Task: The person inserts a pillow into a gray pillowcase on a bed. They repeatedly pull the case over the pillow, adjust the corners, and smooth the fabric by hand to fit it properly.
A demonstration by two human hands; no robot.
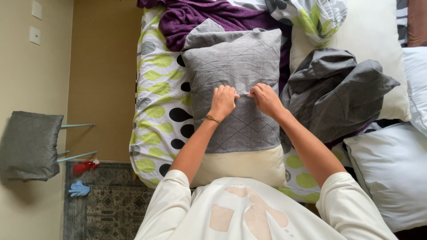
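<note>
Grey pillowcase [235, 66] under both hands [244, 100]

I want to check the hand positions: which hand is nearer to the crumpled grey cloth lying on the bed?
Right. The right hand grips the grey pillowcase just beside the crumpled grey cloth. The left hand grips the same pillowcase farther away.

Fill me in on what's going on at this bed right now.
A person leans over the bed, both hands gripping a grey quilted pillowcase that is partly over a cream pillow. The left hand and right hand pinch the fabric side by side near its middle; the pillow's near end is bare. A second crumpled grey pillowcase lies to the right, on a dotted green, black and white sheet.
</note>
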